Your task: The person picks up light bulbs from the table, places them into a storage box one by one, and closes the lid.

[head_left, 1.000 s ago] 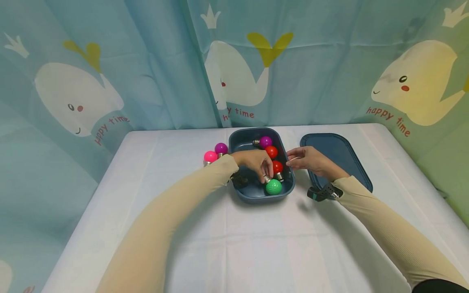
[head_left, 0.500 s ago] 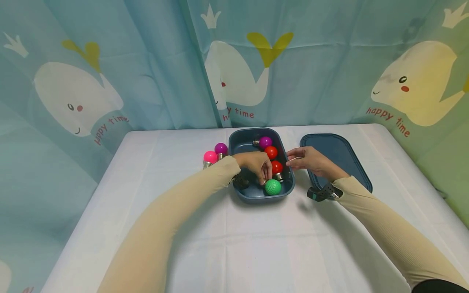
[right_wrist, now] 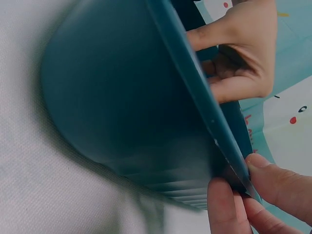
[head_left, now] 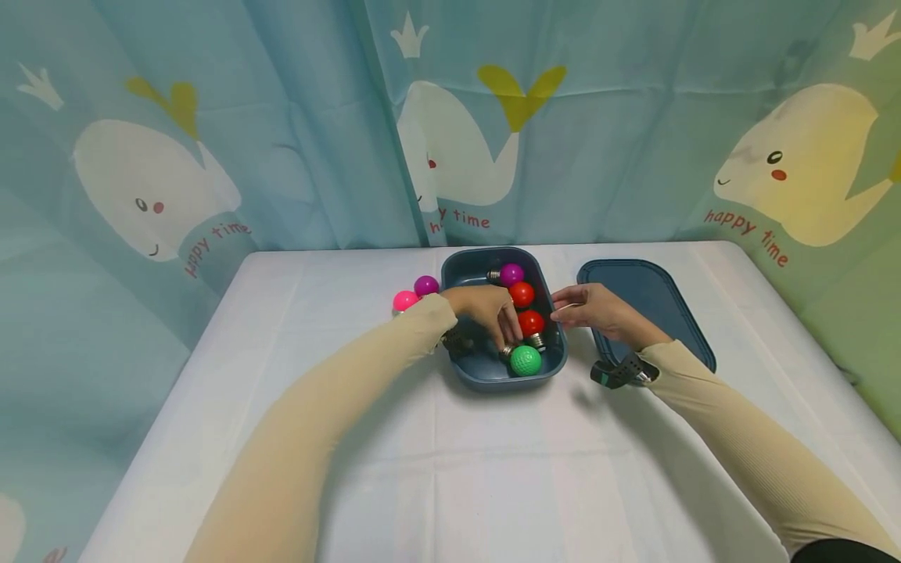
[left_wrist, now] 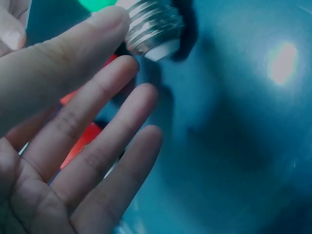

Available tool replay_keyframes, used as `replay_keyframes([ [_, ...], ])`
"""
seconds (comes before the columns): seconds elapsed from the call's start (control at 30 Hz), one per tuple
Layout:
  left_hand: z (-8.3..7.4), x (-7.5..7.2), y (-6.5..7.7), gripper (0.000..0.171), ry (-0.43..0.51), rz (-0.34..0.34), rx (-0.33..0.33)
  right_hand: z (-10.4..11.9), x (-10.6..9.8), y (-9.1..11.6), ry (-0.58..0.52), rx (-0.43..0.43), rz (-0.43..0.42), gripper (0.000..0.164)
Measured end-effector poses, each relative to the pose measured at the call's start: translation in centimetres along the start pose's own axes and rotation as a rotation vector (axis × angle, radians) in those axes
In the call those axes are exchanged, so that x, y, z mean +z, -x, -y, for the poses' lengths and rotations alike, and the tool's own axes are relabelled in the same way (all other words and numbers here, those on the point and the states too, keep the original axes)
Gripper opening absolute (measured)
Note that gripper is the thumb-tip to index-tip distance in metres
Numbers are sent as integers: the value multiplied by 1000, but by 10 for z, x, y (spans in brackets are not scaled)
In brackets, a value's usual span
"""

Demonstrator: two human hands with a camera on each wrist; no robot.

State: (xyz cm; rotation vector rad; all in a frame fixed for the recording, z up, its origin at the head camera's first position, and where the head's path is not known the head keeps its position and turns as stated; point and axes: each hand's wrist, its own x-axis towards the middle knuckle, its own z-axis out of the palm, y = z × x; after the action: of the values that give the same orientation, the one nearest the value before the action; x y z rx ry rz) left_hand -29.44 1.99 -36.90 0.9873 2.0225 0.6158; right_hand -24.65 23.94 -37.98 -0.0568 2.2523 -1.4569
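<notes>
In the head view my left hand [head_left: 489, 311] reaches down into a dark blue plastic box [head_left: 489, 385]. Its fingers are spread and nearly straight beside a green dimpled light bulb [head_left: 525, 360]. The left wrist view has the thumb [left_wrist: 105, 24] right at the bulb's metal screw base [left_wrist: 153, 24], the other fingers extended below it. My right hand [head_left: 590, 306] pinches the box's right rim between thumb and fingers, seen close in the right wrist view. Two red bulbs [head_left: 531, 323] and a purple bulb [head_left: 511, 274] lie along the box's right side.
A pink bulb [head_left: 404, 300] and another purple bulb [head_left: 426, 285] lie on the white table [head_left: 450, 469] left of the box. The dark blue lid [head_left: 637, 285] lies flat at the right, partly under the right arm. A whale-print curtain [head_left: 317, 141] hangs behind.
The left fingers have loosened and spread from the green bulb's base, more of which now shows. The right hand keeps holding the rim. The camera view has shifted slightly.
</notes>
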Motion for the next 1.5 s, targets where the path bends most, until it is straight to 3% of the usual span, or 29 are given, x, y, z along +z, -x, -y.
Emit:
replay_keyframes([
  [0.2, -1, -7, 8, 37, -14, -34, -14, 0, 0, 1, 0, -1, -1, 54],
  [0.43, -2, -17, 22, 41, -26, -54, 21, -2, 0, 1, 6, -4, -8, 55],
  [0.67, -16, -34, 48, 42, -61, -99, 36, -2, 0, 1, 4, 0, -16, 54],
  [0.83, -20, -46, 70, 42, -49, -168, 32, -3, 0, 0, -2, -8, -11, 54],
  [1.0, -19, -56, 96, 40, -70, -326, 37, -3, 0, 0, -3, -13, -9, 55],
  [1.17, -12, -56, 120, 39, -50, -559, 8, -2, 1, 1, -2, -8, -17, 54],
  [1.33, 1, -44, 139, 39, 9, -801, -32, 0, 1, 1, 9, -4, -20, 55],
  [1.5, 24, -21, 146, 39, 59, -1034, -77, 0, 2, 1, 1, -7, -5, 56],
])
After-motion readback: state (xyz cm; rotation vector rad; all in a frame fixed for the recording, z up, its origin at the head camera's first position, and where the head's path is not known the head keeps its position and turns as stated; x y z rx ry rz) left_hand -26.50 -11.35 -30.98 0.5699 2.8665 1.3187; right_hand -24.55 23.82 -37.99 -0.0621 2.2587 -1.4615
